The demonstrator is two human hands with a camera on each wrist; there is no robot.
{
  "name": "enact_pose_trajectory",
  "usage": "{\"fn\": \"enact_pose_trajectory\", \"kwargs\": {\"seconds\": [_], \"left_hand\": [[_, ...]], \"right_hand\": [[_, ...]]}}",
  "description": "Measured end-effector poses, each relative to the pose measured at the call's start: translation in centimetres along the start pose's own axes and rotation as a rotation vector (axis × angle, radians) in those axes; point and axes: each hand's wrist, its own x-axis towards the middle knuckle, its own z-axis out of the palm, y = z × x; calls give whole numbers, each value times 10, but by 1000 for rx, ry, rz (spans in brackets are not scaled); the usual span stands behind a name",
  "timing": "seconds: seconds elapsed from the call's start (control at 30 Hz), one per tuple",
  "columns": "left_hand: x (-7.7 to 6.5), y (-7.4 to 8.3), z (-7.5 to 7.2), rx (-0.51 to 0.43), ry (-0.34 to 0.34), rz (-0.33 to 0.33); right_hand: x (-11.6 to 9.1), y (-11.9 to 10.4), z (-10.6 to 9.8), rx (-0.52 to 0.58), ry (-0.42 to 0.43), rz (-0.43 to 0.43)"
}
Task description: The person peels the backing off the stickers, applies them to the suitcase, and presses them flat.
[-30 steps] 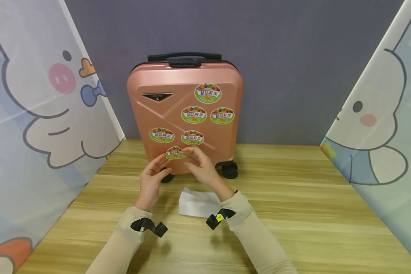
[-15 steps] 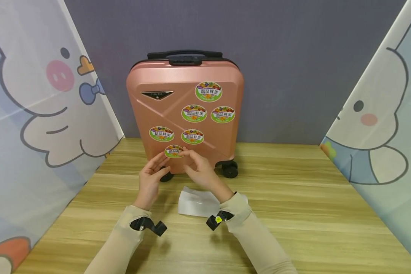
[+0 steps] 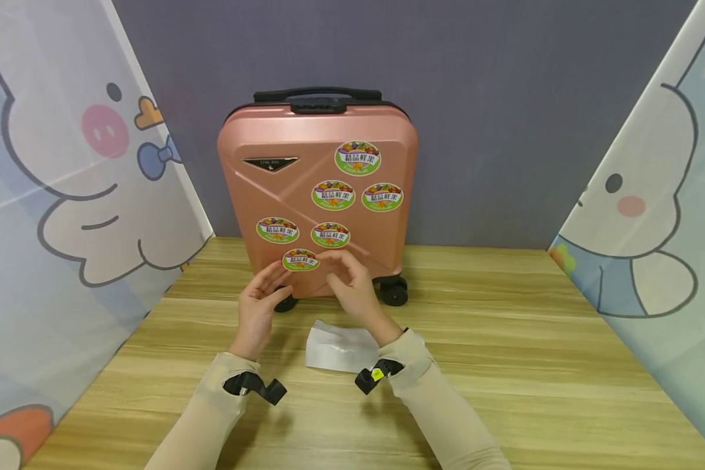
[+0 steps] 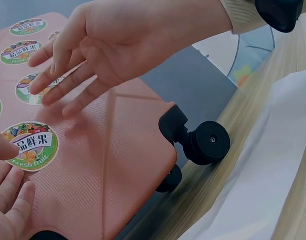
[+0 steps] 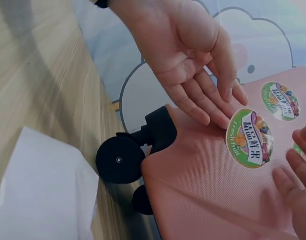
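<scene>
A pink suitcase (image 3: 382, 241) stands upright on the wooden table, its front bearing several oval fruit stickers. The lowest sticker (image 3: 301, 260) lies flat on the shell near the bottom left. My left hand (image 3: 255, 320) is at that sticker's left edge, fingers loosely extended; in the right wrist view its fingertips (image 5: 226, 120) meet or nearly meet the rim. To the right of the same sticker, my right hand (image 3: 352, 290) hovers with relaxed, slightly bent fingers and holds nothing. In the left wrist view the right hand (image 4: 110, 45) is apart from the lowest sticker (image 4: 35, 150).
A white paper sheet (image 3: 337, 349) lies on the table (image 3: 534, 365) in front of the suitcase, partly under the right forearm. Black wheels (image 3: 393, 292) support the case. A grey panel (image 3: 482, 130) stands behind, and cartoon-printed panels (image 3: 634, 215) flank both sides.
My right hand has shifted slightly right, off the lowest sticker, uncovering its right end. My left hand stays at the left edge.
</scene>
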Motion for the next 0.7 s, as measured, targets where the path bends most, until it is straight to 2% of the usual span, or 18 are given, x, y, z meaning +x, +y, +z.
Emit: {"fn": "enact_pose_trajectory", "kwargs": {"seconds": [0.13, 0.33, 0.7], "left_hand": [[0, 0, -1, -2, -9, 12], [-1, 1, -2, -7, -15, 18], [-5, 5, -1, -21, -14, 24]], "right_hand": [[1, 2, 2, 45, -26, 105], [-1, 6, 5, 33, -121, 223], [-5, 15, 4, 35, -114, 239]]}}
